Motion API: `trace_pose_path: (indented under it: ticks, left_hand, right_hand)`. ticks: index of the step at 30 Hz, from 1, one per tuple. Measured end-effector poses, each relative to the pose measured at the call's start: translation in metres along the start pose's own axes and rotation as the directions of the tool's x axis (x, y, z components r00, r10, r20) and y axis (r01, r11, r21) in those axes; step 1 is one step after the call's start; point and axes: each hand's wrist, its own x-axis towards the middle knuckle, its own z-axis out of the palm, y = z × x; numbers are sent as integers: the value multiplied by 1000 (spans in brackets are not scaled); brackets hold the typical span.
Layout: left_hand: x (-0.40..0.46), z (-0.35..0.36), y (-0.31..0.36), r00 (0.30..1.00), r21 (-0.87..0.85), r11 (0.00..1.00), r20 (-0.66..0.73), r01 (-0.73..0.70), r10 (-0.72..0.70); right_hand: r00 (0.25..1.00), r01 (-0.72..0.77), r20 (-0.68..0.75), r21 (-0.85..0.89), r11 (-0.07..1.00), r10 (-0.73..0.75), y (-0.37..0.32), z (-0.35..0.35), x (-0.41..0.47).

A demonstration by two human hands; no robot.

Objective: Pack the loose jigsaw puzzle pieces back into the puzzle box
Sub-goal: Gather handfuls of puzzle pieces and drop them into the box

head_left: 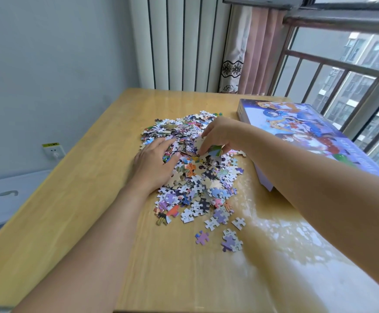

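Left hand (153,162): lay flat, fingers straight, on the pile's nine-o'clock edge.
Right hand (217,136): fingers curled, pinching pieces at the pile's top.
Puzzle pieces (197,177): heaped mid-table (71,222).
Puzzle box (308,132): closed, at three o'clock.

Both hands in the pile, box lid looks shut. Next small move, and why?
Probably bring the left hand and right hand together to scoop a handful from the pile of puzzle pieces. Left rests flat on the pile; right's fingers already pinch some pieces. The puzzle box, right of the pile, looks closed, so it needs opening first.
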Motion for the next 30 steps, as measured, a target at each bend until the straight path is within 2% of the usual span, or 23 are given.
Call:
trace_pose_path:
  ticks: [8,14,17,19,24,30]
  left_hand:
    - [-3,-2,2,999,-37,999,-26,-37,36]
    - [-4,-3,4,999,-46,998,-27,-30,29]
    - [-4,-4,4,999,-64,998,-36,-22,20]
    - [-5,-5,4,998,-74,997,-52,-36,32]
    - [-7,-6,6,992,-118,990,-105,-82,70]
    - [-21,-9,21,932,-177,954,-317,-241,176]
  right_hand:
    - [998,-58,33,92,994,55,4,6,-8]
    - [996,-32,-76,55,998,36,4,11,-10]
    - [992,-22,-122,95,995,33,9,6,-14]
    - [991,-3,-134,191,982,29,14,1,-17]
    - [994,28,-104,569,822,38,32,-9,-35]
    - [998,-53,54,800,598,17,53,-5,-73]
